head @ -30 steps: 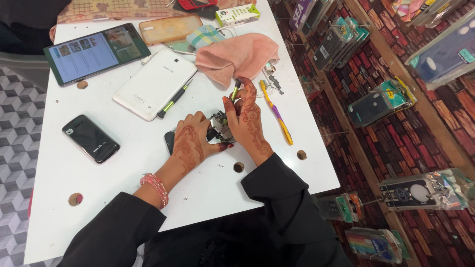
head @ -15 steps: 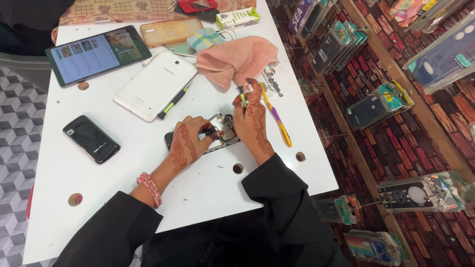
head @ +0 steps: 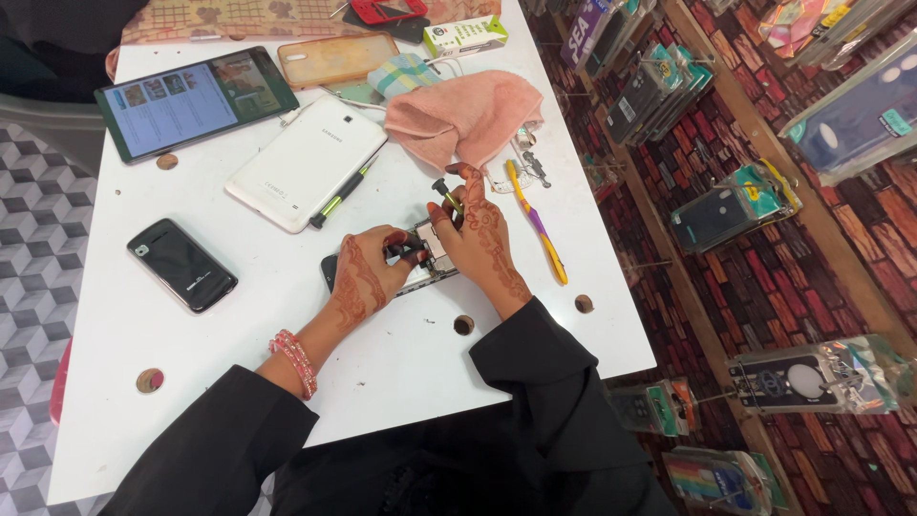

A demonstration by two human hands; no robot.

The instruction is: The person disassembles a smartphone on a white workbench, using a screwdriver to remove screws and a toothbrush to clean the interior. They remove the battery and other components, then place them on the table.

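White table [head: 239,325], and right around the middle of it there's an opened-up phone [head: 427,263] lying flat, guts showing. Left hand [head: 363,277] is pressing down on the phone's left end, fingers curled over it and gripping the edge, so the phone sits under and just right of that palm. Right hand [head: 475,234] is at the phone's right end, fingers pinched tight around a small screwdriver [head: 445,196] with a black cap and yellow-green shaft, held roughly upright with the tip down at the phone. Can't make out exactly where the tip lands, the fingers cover it. So the phone is basically sandwiched between the two hands, touching both.

Other stuff around: a pink cloth [head: 465,113] just above the right hand, a purple and yellow toothbrush [head: 537,222] just to the right of it, and some little metal parts [head: 528,162] by the cloth. A white tablet [head: 308,161] lies face down up and left of the phone, with a green and black pen [head: 342,194] along its edge. Well off to the left is a black phone [head: 181,265], and at the top left a tablet with its screen on [head: 196,100]. Pink bangle [head: 295,360] on the left wrist.
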